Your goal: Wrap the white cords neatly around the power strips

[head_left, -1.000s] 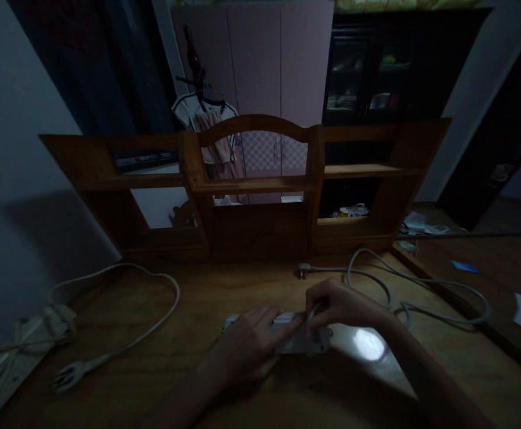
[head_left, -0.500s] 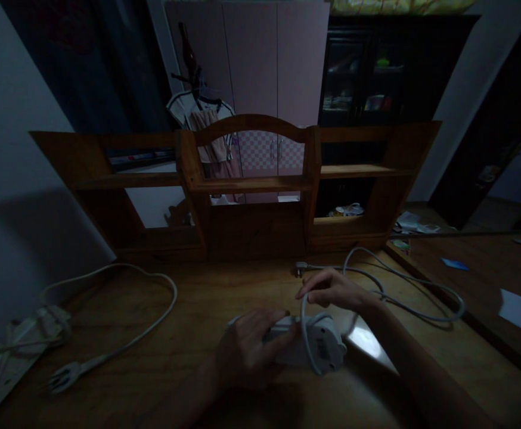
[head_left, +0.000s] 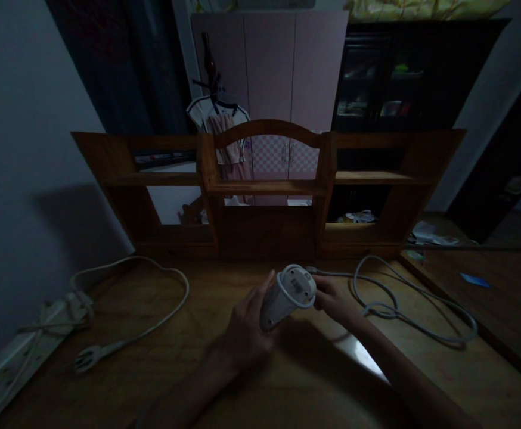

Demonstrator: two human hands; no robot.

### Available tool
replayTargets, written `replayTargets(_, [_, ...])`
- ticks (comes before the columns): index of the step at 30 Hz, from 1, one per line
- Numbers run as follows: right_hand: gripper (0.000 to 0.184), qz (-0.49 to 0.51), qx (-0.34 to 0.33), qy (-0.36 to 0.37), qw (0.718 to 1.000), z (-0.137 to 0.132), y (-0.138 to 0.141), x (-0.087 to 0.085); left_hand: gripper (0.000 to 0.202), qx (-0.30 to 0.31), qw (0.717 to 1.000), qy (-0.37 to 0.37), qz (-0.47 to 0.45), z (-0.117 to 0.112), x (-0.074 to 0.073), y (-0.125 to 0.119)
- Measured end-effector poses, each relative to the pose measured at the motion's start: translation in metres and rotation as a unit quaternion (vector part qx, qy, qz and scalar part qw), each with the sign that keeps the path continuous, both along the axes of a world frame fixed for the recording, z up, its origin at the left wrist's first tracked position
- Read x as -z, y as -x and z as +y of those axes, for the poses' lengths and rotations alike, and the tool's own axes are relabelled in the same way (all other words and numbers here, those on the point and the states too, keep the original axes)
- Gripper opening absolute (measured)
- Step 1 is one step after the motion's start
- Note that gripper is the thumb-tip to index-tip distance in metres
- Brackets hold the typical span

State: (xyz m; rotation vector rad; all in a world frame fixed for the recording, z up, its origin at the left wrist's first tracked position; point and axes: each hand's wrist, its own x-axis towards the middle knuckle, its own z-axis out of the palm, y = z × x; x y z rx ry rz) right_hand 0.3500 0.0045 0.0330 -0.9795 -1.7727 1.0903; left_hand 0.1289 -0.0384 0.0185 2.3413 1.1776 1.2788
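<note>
A white, rounded appliance [head_left: 275,308] is tilted up above the wooden desk, its flat end with a label and screw holes facing me. I cannot make out its exact kind. My left hand [head_left: 247,328] is wrapped around its body from the left. A grey power cord [head_left: 304,305] loops around the rim of the flat end. At the right side of that rim, my right hand [head_left: 336,304] has its fingers closed on the cord; the fingertips are partly hidden behind the appliance. More of the cord lies in loose loops on the desk to the right, its plug [head_left: 311,270] partly hidden behind the appliance.
On the left lie a white power strip [head_left: 8,363] and a white cord ending in a plug [head_left: 87,358]. A wooden shelf unit [head_left: 267,189] stands along the desk's back edge. Beyond the desk's right edge, a lower brown surface [head_left: 448,268] holds papers and a blue card [head_left: 475,280].
My left hand has lifted and tilted the appliance, turning its flat end upward. The cord now sits around that end, and my right hand has moved down beside it. The view has shifted left.
</note>
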Motion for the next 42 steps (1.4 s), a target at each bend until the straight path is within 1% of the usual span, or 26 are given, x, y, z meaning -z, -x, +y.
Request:
replayTargets(3, [0.022,-0.012,0.028,-0.041,0.999,-0.003,0.005,-0.001,0.079,-0.021,0.999,0.026,0.016,-0.002,-0.006,-0.005])
replayTargets(8, [0.024,-0.06,0.08,-0.099,0.99,-0.005,0.009,0.0,0.083,-0.092,0.993,0.06,0.03,0.001,-0.013,-0.005])
replayTargets(12, [0.024,-0.12,0.133,-0.181,0.967,-0.004,0.007,0.004,0.082,-0.16,0.983,0.062,0.061,0.008,-0.012,0.001])
replayTargets(15, [0.023,-0.152,0.157,-0.21,0.953,-0.002,0.005,0.008,0.081,-0.181,0.977,0.05,0.104,0.012,-0.01,0.003])
replayTargets(18, [0.024,-0.165,0.15,-0.206,0.953,-0.002,0.006,0.012,0.083,-0.184,0.971,0.036,0.145,0.012,-0.008,0.002])
replayTargets(23, [0.021,-0.178,0.099,-0.181,0.962,-0.006,0.017,0.021,0.084,-0.223,0.957,0.023,0.185,0.009,-0.006,-0.002])
replayTargets(26, [0.02,-0.179,0.086,-0.175,0.964,-0.011,0.024,0.025,0.084,-0.239,0.949,0.03,0.202,0.011,-0.005,-0.001])
replayTargets(29, [0.024,-0.194,0.076,-0.177,0.962,-0.015,0.026,0.027,0.087,-0.249,0.947,0.046,0.196,0.016,-0.003,0.003])
replayTargets(33, [0.031,-0.242,0.084,-0.201,0.945,-0.017,0.024,0.028,0.092,-0.232,0.958,0.052,0.162,0.022,-0.001,0.009])
replayTargets(36, [0.032,-0.269,0.083,-0.225,0.933,-0.018,0.022,0.026,0.092,-0.217,0.964,0.033,0.152,0.023,0.0,0.009])
replayTargets(39, [0.032,-0.272,0.065,-0.236,0.931,-0.021,0.022,0.02,0.091,-0.209,0.968,-0.007,0.142,0.023,0.002,0.007])
replayTargets(42, [0.032,-0.255,0.039,-0.245,0.934,-0.026,0.022,0.012,0.093,-0.185,0.973,-0.043,0.133,0.021,0.001,0.007])
